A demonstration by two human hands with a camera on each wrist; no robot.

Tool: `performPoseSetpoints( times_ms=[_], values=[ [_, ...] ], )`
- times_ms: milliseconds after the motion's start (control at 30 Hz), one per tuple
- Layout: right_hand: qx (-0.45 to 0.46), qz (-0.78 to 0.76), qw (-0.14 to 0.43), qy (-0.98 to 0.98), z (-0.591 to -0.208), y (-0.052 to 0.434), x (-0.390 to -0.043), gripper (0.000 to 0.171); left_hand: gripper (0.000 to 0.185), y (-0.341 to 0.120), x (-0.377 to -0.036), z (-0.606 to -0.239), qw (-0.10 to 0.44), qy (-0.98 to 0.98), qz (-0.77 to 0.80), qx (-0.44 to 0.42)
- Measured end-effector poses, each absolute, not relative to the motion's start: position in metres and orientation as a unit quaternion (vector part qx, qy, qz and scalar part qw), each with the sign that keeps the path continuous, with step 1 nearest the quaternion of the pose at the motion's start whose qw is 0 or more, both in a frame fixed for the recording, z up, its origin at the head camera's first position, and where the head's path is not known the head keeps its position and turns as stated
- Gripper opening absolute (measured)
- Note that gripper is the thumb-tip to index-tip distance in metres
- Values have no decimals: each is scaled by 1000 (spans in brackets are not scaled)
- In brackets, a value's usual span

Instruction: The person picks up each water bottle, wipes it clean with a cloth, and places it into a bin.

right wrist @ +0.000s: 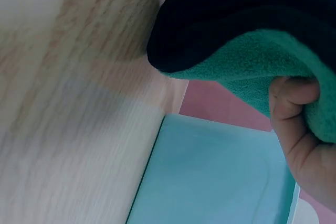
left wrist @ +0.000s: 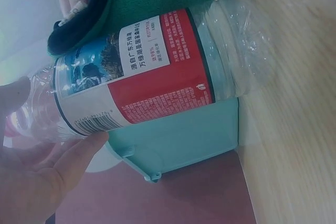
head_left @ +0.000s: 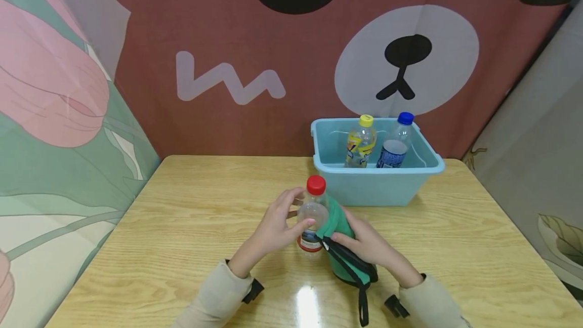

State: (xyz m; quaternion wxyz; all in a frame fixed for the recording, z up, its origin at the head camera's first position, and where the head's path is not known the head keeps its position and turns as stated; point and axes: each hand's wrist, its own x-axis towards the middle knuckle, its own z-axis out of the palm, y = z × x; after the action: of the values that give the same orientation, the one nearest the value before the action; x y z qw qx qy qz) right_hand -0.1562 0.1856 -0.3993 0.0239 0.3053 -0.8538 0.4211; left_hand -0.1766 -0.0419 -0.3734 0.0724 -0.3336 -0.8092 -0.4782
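My left hand (head_left: 279,221) holds a clear plastic bottle (head_left: 314,211) by its upper part, thumb on one side and fingers on the other. The bottle stands upright with a red cap; its red, white and blue label (left wrist: 136,72) faces the left wrist camera. Close against its right side, a soft green pouch (head_left: 339,224) with black trim and a black strap loop leans tilted. My right hand (head_left: 369,242) grips this pouch near its top opening. In the right wrist view, curled fingers (right wrist: 294,103) press into the pouch's fuzzy green cloth.
Behind the hands, a light blue plastic bin (head_left: 373,186) stands at the table's back edge. Inside it are a yellow-capped bottle (head_left: 361,143) and a blue-capped bottle (head_left: 395,146). The wooden table (head_left: 182,216) meets a printed curtain (head_left: 218,125) at the back.
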Motion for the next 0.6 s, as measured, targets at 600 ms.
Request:
performPoseSetpoints(
  times_ms=[600],
  values=[
    [272, 431, 50, -859, -403, 191, -150, 59, 54, -35, -174, -368, 80, -822, -483, -293]
  ],
)
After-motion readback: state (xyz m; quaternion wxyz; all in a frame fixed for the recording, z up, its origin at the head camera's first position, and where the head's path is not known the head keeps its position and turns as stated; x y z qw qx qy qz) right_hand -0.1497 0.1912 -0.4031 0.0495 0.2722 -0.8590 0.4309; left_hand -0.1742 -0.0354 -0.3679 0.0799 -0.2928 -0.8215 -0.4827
